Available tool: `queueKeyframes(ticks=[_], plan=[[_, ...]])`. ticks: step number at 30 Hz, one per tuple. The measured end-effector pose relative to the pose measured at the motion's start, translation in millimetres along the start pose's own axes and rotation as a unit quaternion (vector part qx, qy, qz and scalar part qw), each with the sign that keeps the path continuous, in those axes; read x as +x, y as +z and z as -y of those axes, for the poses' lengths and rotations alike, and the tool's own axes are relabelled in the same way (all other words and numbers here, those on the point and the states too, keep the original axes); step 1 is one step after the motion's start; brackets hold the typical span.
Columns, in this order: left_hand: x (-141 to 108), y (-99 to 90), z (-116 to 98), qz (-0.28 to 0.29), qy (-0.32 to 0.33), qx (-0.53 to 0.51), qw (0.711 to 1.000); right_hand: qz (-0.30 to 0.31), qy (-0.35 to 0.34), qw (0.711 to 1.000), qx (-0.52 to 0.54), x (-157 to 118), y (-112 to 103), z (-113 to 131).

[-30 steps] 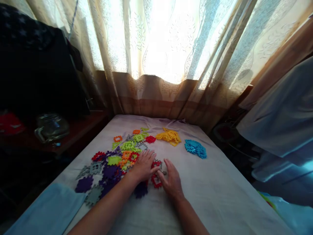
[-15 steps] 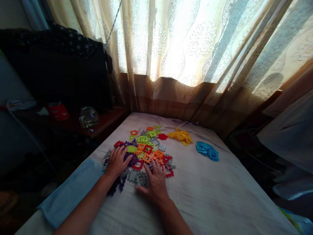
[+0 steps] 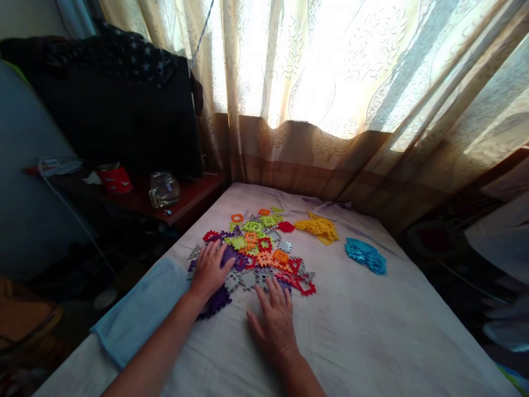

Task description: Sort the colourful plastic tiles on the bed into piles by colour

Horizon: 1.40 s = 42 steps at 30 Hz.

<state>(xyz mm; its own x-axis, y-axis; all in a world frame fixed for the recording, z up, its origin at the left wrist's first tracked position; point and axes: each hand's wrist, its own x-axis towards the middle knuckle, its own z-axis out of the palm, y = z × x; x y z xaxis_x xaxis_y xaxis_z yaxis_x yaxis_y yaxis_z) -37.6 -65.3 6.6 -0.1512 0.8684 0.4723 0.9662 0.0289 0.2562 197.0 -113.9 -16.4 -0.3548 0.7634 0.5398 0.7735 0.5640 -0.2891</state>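
Observation:
A mixed heap of notched plastic pieces lies on the pale sheet (image 3: 351,331), with orange (image 3: 265,259), lime green (image 3: 253,226), red (image 3: 286,226), grey (image 3: 249,279) and purple (image 3: 219,300) ones. On the heap's left side rests my left hand (image 3: 210,270), fingers spread over purple pieces. My right hand (image 3: 276,320) lies at the near edge, its fingers apart and their tips at grey and purple pieces. Separate piles of yellow pieces (image 3: 318,227) and blue pieces (image 3: 366,256) sit to the right of the heap.
A light blue cloth (image 3: 144,309) lies at the left edge of the sheet. On the dark red side table (image 3: 194,196) stand a glass jar (image 3: 164,190), a red container (image 3: 116,179) and a black screen (image 3: 124,116). Curtains (image 3: 297,149) hang behind.
The view has shifted, so the scene sits further right. My right hand has drawn back towards me off the heap, uncovering grey pieces. Some near pieces have shifted; my left hand stays on the purple ones.

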Motion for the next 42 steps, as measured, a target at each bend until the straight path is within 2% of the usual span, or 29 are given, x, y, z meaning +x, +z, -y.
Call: queueKeyframes(ticks=[2, 4, 8, 10, 12, 16, 19, 22, 24, 26, 28, 31, 33, 35, 39, 42], plan=[[-11.6, -9.0, 19.3, 0.008, -0.035, 0.041, 0.999, -0.004, -0.013, 1.0, 0.013, -5.9, -3.1, 4.2], [-21.4, -12.6, 29.7, 0.029, -0.065, 0.073, 0.995, 0.011, -0.037, 0.999, 0.03, -5.0, -3.9, 12.2], [-24.8, -7.7, 17.6, 0.052, -0.072, 0.066, 0.994, 0.112, -0.108, 0.985, 0.079, 12.0, 3.3, 38.8], [-18.0, -3.0, 8.5, 0.047, -0.091, -0.006, 0.995, 0.16, -0.111, 0.976, 0.096, 24.9, 10.3, 50.3], [-7.9, 1.7, 5.8, 0.037, -0.122, -0.093, 0.987, 0.178, -0.087, 0.975, 0.098, 38.1, 17.7, 54.9], [11.3, 10.5, 8.8, 0.025, -0.138, -0.171, 0.975, 0.15, -0.001, 0.986, 0.067, 58.8, 27.3, 43.2], [19.4, 15.7, -1.0, 0.015, -0.132, -0.207, 0.969, 0.118, 0.035, 0.992, 0.036, 65.0, 26.4, 28.2], [19.2, 13.3, -13.6, 0.009, -0.121, -0.236, 0.964, 0.099, 0.043, 0.994, 0.017, 58.5, 19.2, 16.6], [12.2, 6.1, -14.1, 0.007, -0.101, -0.245, 0.964, 0.084, 0.032, 0.996, 0.011, 46.2, 12.4, 9.6], [-0.9, -3.4, -7.5, 0.005, -0.067, -0.221, 0.973, 0.064, 0.017, 0.998, 0.004, 29.7, 5.1, 0.3], [-17.5, -11.6, 0.8, 0.014, -0.041, -0.147, 0.988, 0.045, 0.022, 0.999, -0.016, 13.1, -1.9, -12.3], [-36.8, -16.4, 3.1, 0.073, -0.056, -0.014, 0.996, 0.025, 0.1, 0.993, -0.062, -3.5, -9.5, -32.0], [-39.0, -14.4, -6.0, 0.12, -0.06, 0.04, 0.99, 0.026, 0.164, 0.983, -0.081, -6.5, -11.2, -39.7], [-32.2, -9.1, -21.5, 0.149, -0.057, 0.06, 0.985, 0.034, 0.195, 0.977, -0.081, -3.6, -9.5, -40.8], [-8.9, 7.0, -53.7, 0.154, -0.066, 0.041, 0.985, 0.039, 0.171, 0.984, -0.03, 11.9, -0.6, -35.7], [0.2, 16.6, -63.3, 0.127, -0.066, -0.008, 0.99, 0.015, 0.139, 0.99, 0.024, 20.3, -1.6, -40.1]])
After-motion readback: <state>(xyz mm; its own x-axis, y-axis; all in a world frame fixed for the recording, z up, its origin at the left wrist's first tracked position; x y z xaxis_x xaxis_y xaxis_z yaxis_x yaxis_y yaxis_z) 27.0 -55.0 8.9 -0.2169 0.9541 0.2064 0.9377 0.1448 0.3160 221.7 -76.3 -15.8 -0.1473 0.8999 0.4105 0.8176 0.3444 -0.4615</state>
